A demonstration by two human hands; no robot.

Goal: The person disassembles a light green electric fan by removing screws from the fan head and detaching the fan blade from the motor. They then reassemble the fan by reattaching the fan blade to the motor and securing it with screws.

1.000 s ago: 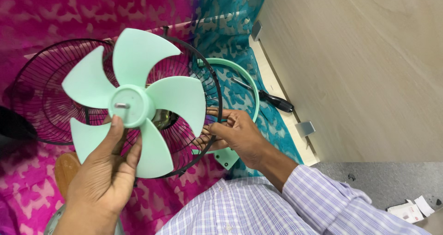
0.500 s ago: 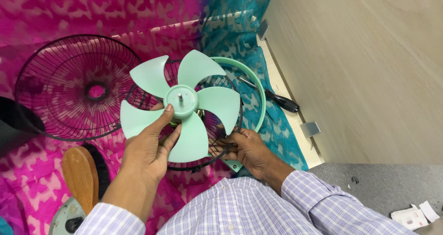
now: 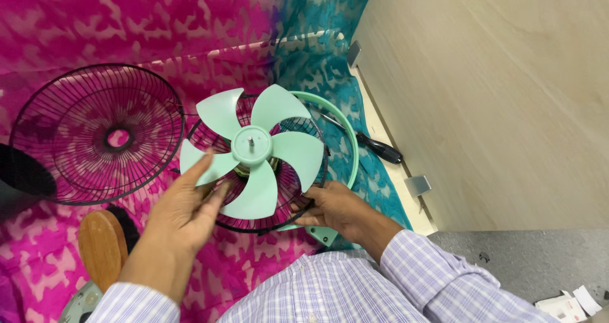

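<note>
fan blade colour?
Pale mint green, five blades and hub alike; the fan blade shows clearly in the head view, by the left hand.

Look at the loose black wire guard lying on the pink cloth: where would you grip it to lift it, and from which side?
Probably the outer rim of the wire guard. It lies flat on the pink cloth with nothing on top, so come from above at its near edge. The thin wires look weak to pull on, while the round rim gives fingers something firm to curl under.

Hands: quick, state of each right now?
Left hand: open, fingers against the fan blade.
Right hand: closed on the rear grille rim.
</note>
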